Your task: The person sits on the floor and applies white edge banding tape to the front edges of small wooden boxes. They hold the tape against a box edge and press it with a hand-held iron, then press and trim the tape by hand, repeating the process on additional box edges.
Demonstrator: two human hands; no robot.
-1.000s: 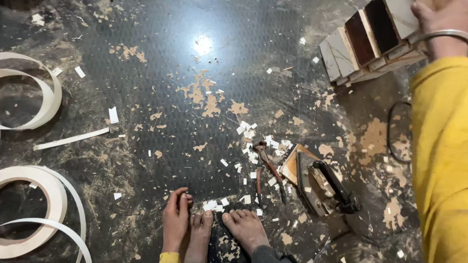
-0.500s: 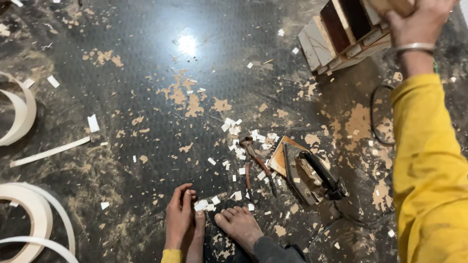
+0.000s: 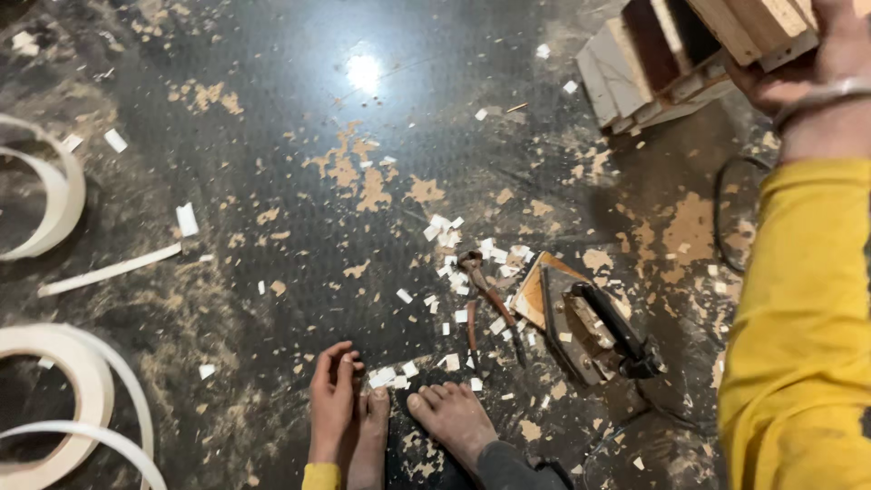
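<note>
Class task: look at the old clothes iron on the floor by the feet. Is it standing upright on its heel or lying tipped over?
Tipped over. The iron lies on its side on the floor, its flat soleplate turned outward and its dark handle low beside the pliers.

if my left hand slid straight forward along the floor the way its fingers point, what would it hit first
Probably nothing solid soon. The left hand rests on the dark floor, fingers pointing up the picture. Ahead lie only sawdust patches and bare floor; the white scraps sit just to its right, though depth is hard to judge.

We have open floor (image 3: 272, 136) at the middle; tape rolls (image 3: 54, 390) crowd the left, the iron (image 3: 590, 331) and pliers (image 3: 485, 304) block the right.
</note>
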